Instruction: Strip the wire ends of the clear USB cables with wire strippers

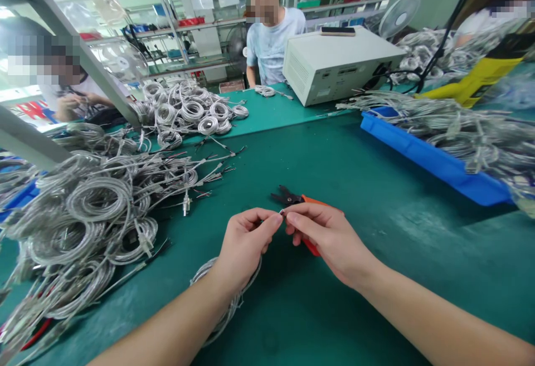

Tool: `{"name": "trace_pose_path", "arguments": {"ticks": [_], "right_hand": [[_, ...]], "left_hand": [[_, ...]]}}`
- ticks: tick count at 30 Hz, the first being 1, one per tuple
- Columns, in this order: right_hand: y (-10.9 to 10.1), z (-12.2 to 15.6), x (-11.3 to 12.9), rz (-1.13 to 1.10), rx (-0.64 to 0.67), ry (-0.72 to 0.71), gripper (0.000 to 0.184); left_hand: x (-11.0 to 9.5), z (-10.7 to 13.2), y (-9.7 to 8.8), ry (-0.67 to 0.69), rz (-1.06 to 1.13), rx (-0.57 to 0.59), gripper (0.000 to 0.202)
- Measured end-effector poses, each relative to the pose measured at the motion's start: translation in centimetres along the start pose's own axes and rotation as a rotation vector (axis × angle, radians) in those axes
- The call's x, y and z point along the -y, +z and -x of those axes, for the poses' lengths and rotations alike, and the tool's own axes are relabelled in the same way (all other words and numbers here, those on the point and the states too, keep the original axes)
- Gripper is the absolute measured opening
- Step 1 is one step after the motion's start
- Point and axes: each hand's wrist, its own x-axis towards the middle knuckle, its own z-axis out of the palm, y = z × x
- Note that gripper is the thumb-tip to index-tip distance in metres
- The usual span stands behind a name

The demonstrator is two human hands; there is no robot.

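My left hand is closed in a pinch on the end of a grey cable, whose coil hangs beneath that hand and wrist. Thumb and forefinger of my right hand pinch at the same tip, right beside the left fingertips. What shows between them is a tiny wire end, too small to make out well. Behind my right hand, on the green table, lies a pair of wire strippers with dark jaws and orange handles, partly hidden by the fingers.
Coiled cables are heaped at the left, with another pile farther back. On the right a blue tray overflows with cables. A beige instrument box stands at the back. Co-workers sit across and to both sides. A metal post rises at left.
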Motion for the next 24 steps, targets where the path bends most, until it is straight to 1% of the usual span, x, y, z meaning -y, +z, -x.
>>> {"name": "trace_pose_path", "arguments": {"ticks": [5,12,20,24], "right_hand": [[0.08,0.11,0.20,-0.024,0.014,-0.018,0.016],[0.04,0.15,0.20,-0.050,0.025,0.002,0.014],[-0.06,0.18,0.02,-0.081,0.032,0.029,0.018],[-0.18,-0.07,-0.44,-0.152,0.050,0.051,0.019]], "left_hand": [[0.13,-0.17,-0.05,-0.005,0.009,0.007,0.032],[0.05,0.00,-0.02,-0.011,-0.003,0.008,0.034],[0.16,-0.05,0.08,0.012,-0.096,0.016,0.034],[0.11,-0.09,0.16,0.034,-0.099,0.018,0.032]]}}
